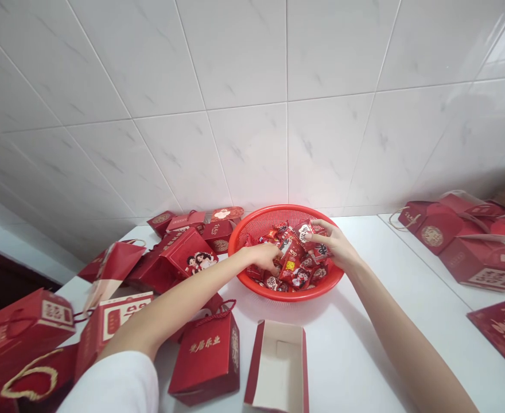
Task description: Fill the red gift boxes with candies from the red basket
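A round red plastic basket [287, 295] with mesh sides holds many red-wrapped candies [293, 258]. My left hand [266, 256] reaches into its left half, fingers curled down among the wrappers; their tips, and whatever they grip, are hidden. Over the right side, my right hand [330, 244] has its thumb and fingers bent around a wrapped candy [305, 232] with a round white label. In front of the basket, an open box [277, 373], red outside and cream inside, lies with nothing in it.
Red gift boxes crowd the left, including an upright one [207, 358] with a cord handle and one with a printed couple [187, 255]. More red boxes [463, 241] stand at right, near a flat red card-like piece [504, 330]. A tiled wall [252, 143] rises behind the white tabletop [342, 355].
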Motion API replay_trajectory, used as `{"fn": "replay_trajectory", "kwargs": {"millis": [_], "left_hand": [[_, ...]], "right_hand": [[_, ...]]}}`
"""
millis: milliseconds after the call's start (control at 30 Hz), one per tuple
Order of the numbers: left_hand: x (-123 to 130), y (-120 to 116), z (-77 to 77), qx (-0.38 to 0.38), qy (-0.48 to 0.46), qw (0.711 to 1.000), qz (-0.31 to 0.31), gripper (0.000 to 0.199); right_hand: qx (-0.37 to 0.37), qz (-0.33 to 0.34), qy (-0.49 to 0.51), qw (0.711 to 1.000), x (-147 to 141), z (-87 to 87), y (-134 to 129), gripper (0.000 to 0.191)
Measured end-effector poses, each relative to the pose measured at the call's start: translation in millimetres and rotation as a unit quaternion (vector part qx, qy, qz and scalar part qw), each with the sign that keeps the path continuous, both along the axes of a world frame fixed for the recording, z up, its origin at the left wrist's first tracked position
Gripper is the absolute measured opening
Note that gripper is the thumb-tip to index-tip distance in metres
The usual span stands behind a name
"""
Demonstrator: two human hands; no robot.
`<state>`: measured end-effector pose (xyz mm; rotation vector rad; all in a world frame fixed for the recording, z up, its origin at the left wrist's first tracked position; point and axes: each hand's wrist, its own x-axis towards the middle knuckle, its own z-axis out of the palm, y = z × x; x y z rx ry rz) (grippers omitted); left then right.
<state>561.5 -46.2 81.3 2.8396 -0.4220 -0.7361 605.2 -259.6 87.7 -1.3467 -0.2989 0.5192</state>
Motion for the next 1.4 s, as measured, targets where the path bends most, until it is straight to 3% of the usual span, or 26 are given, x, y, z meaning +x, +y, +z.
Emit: {"fn": "replay_trajectory", "kwargs": {"millis": [167, 367, 467, 533, 667, 800, 967, 1033, 1133, 1233, 1300, 1400], "left_hand": [[1.3, 3.5, -2.6, -0.022, 0.014, 1.0, 0.003, 0.013], [-2.9, 8.8, 4.8, -0.059, -0.001, 0.998, 0.001, 0.012], [-6.2, 19.8, 12.1, -0.122, -0.05, 0.99, 0.048, 0.019], [-9.6, 28.6, 18.2, -0.214, -0.072, 0.969, 0.103, 0.024], [-21.5, 40.6, 33.0, -0.402, -0.081, 0.896, 0.168, 0.033], [-38.8, 41.0, 53.8, -0.465, -0.034, 0.864, 0.188, 0.038], [-72.5, 25.7, 90.7, -0.431, 0.103, 0.887, 0.131, 0.039], [-89.8, 13.5, 105.2, -0.389, 0.16, 0.903, 0.094, 0.042], [-116.5, -9.2, 118.2, -0.287, 0.15, 0.945, 0.039, 0.034], [-139.5, -31.3, 115.1, -0.133, 0.046, 0.99, 0.016, 0.022], [-149.4, -41.9, 106.0, -0.04, 0.003, 0.999, 0.018, 0.027], [-152.7, -48.0, 90.6, -0.002, -0.002, 1.0, 0.024, 0.027]], "right_hand": [[-0.003, -0.007, -0.002, 1.0, -2.4, 1.4, 0.4, 0.06], [-0.003, -0.008, -0.011, 1.0, -1.7, -1.3, 0.1, 0.059], [0.003, -0.015, -0.011, 1.0, -1.5, -2.3, 0.4, 0.058], [0.003, -0.012, -0.01, 1.0, -2.3, -1.7, 0.8, 0.058], [-0.001, -0.003, -0.019, 1.0, -6.8, 3.0, 2.1, 0.058], [0.01, 0.009, -0.024, 1.0, -16.8, 13.4, 1.7, 0.058], [0.013, 0.02, -0.042, 0.999, -33.4, 35.1, -8.1, 0.056], [0.025, 0.03, -0.063, 0.997, -39.7, 43.8, -13.2, 0.055], [0.043, 0.037, -0.088, 0.995, -50.1, 54.1, -19.1, 0.052], [0.039, 0.056, -0.118, 0.991, -61.7, 59.2, -22.5, 0.049], [0.028, 0.085, -0.145, 0.985, -69.6, 60.5, -24.1, 0.047], [0.001, 0.142, -0.201, 0.969, -81.0, 62.7, -26.5, 0.044]]}}
